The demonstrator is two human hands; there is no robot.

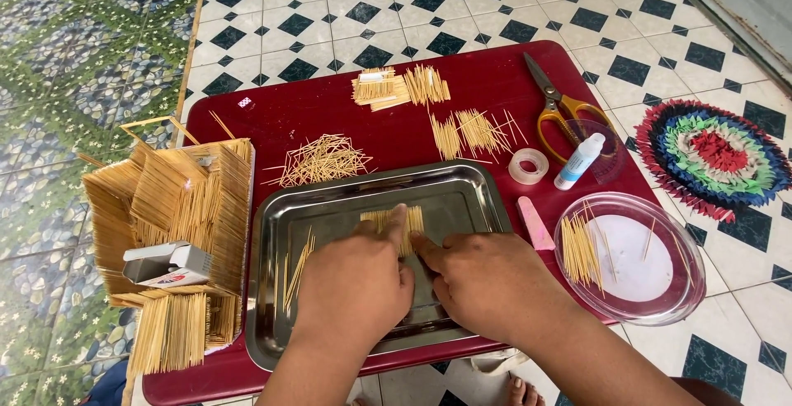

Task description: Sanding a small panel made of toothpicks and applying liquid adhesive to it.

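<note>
While both hands press flat, fingers extended and gripping nothing, the left hand [355,286] and right hand [487,282] flank the toothpick row [396,223], sticks running up-frame, mid-frame inside the steel tray [272,307].

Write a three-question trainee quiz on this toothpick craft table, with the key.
1. True or false: both hands, left hand and right hand, rest inside the steel tray.
2. What lies directly right of the tape roll? A) glue bottle B) a hammer C) a candle
3. Fill in: the hands press on a flat row of ____.

Key: 1 true; 2 A; 3 toothpicks.
</note>
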